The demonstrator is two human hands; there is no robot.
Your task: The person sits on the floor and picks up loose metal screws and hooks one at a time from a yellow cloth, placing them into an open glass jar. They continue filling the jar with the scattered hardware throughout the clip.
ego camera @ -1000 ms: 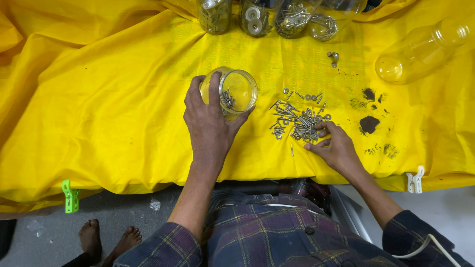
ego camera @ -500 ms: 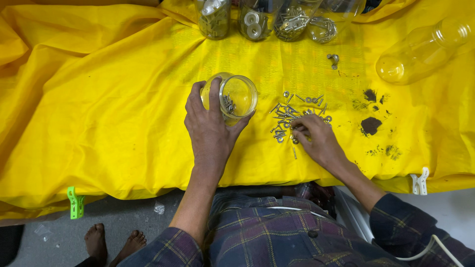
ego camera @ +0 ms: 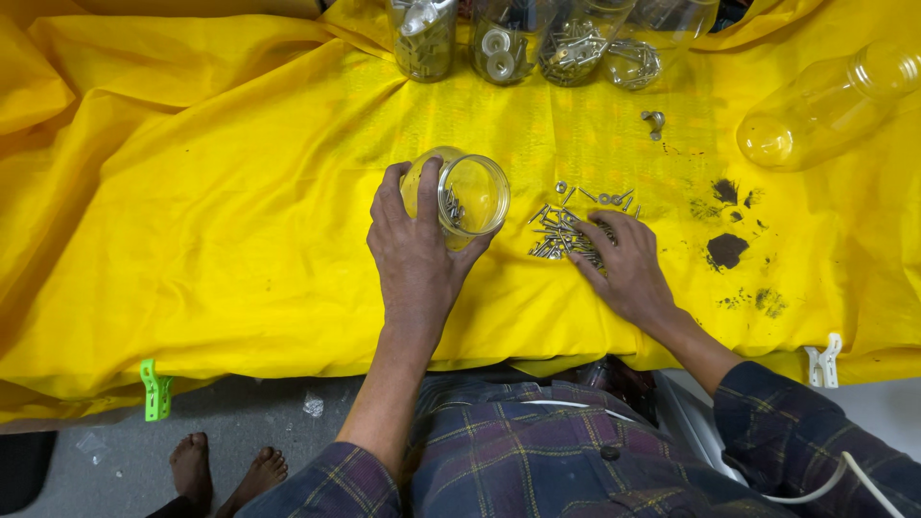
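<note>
The left hand (ego camera: 414,251) is wrapping around a small clear jar (ego camera: 462,197), fingers curled over its side and thumb on the near side, tipping it so the open mouth is facing toward the right hand (ego camera: 624,269). A few screws are lying inside the jar already. The right hand is resting flat and spread, palm down, fingers over the near edge of a loose pile of screws (ego camera: 566,230) just beside the jar's mouth — it is gripping nothing that can be seen, though what lies under the palm is hidden.

The risks, as I judge them: the jar is tilting and its walls are smooth and glossy, so the screws inside could be sliding back out if the tilt grows. The yellow cloth (ego camera: 211,211) covering the surface is wrinkling and slack, and small pointed metal pieces could be catching in its folds or rolling toward the near edge, past the wrists, and dropping to the floor where bare feet (ego camera: 225,475) are standing. Sharp tips could also be pricking the flat palm.

Beyond the hands, a row of clear jars (ego camera: 518,38) is holding sorted grey hardware — washers, hooks, screws. Far off to the right of the right hand, an empty clear plastic bottle (ego camera: 825,101) is lying on its side, and dark stains (ego camera: 726,249) are marking the cloth.
</note>
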